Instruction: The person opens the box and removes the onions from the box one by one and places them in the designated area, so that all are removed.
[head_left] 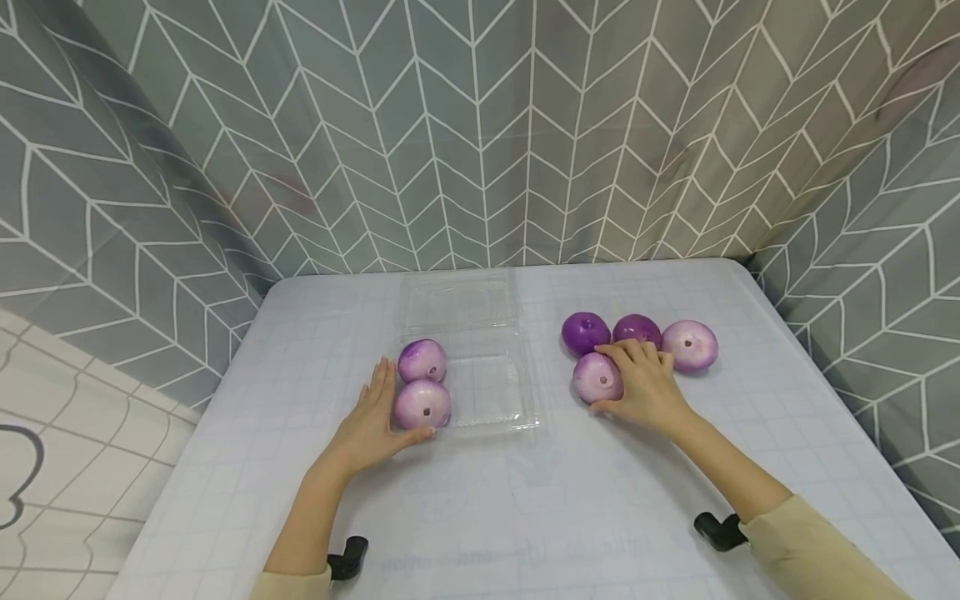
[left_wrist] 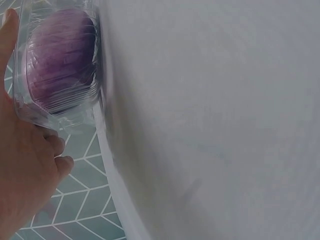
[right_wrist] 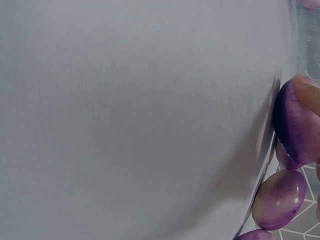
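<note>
Near onion is pinched by your right hand, right of the clear tray and beside three other onions, while your left hand, thumb spread from straight fingers, touches the tray's left side by two onions inside, white table underneath.

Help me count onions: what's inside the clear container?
Inside the clear container, two purple onions sit at the left; nothing shows to their right. Whatever is directly underneath them is hidden.
</note>
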